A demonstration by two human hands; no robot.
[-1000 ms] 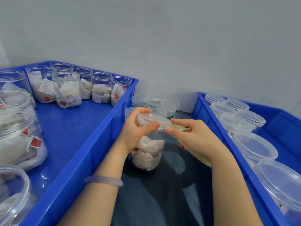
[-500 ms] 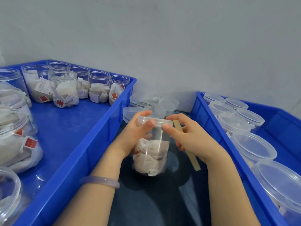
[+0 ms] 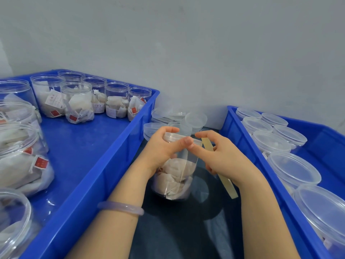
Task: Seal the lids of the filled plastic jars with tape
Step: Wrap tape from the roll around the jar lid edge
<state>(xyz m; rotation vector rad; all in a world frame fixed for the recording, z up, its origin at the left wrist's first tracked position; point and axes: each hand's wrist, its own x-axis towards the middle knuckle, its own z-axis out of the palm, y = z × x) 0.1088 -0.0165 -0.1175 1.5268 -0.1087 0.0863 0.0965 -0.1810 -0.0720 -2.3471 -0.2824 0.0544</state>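
Between a left-hand blue plastic crate (image 3: 104,174) and a right-hand blue plastic crate (image 3: 248,146), a clear round plastic jar (image 3: 174,176) packed with white paper sachets stands on a dark surface (image 3: 186,230), its clear plastic lid (image 3: 172,137) on top. The left hand (image 3: 160,150) grips the jar's upper part, with its fingers curled over the far side of the lid and its thumb pressed against the near rim. The right hand (image 3: 225,157) is just right of the jar. Its forefinger is stretched out so the tip meets the left thumb at the rim, while its other fingers are curled round a pale yellow strip of tape (image 3: 226,182). This strip rises beside the lid and slants down past the palm. A pale lilac bangle (image 3: 120,208) circles the left wrist. Left of the jar, the crate holds open filled jars (image 3: 78,101). Right of the jar, the other crate holds lidded jars (image 3: 293,169). Just behind the jar, loose clear lids (image 3: 196,119) lie piled against a grey wall (image 3: 186,53).
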